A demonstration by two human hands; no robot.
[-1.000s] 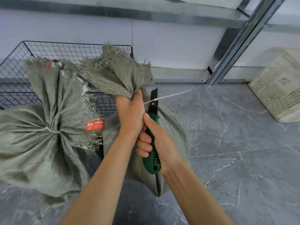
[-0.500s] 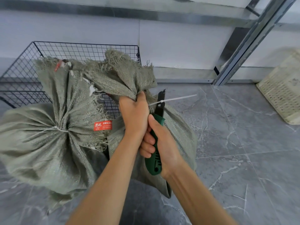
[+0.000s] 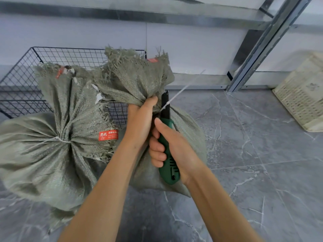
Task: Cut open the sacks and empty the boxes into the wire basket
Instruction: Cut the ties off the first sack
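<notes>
The left hand point(image 3: 141, 119) has its fingers curled tight round the gathered neck of the near sack point(image 3: 138, 79), centre frame. This grip holds the neck upright and taut, so the tie stands clear of the cloth. The right hand point(image 3: 174, 151) wraps its fingers point(image 3: 157, 145) round the green handle of the knife point(image 3: 168, 154), with the thumb laid along the top for control. The dark blade points upward, just beside the left hand, against the white tie point(image 3: 176, 94) closing the neck. Judgement: the tie is not yet severed. A second sack point(image 3: 43, 154), tied shut with cord, lies at left on the grey floor point(image 3: 253, 163). The wire basket point(image 3: 52, 56) stands behind both sacks, upper left, close for emptying. No boxes are visible.
</notes>
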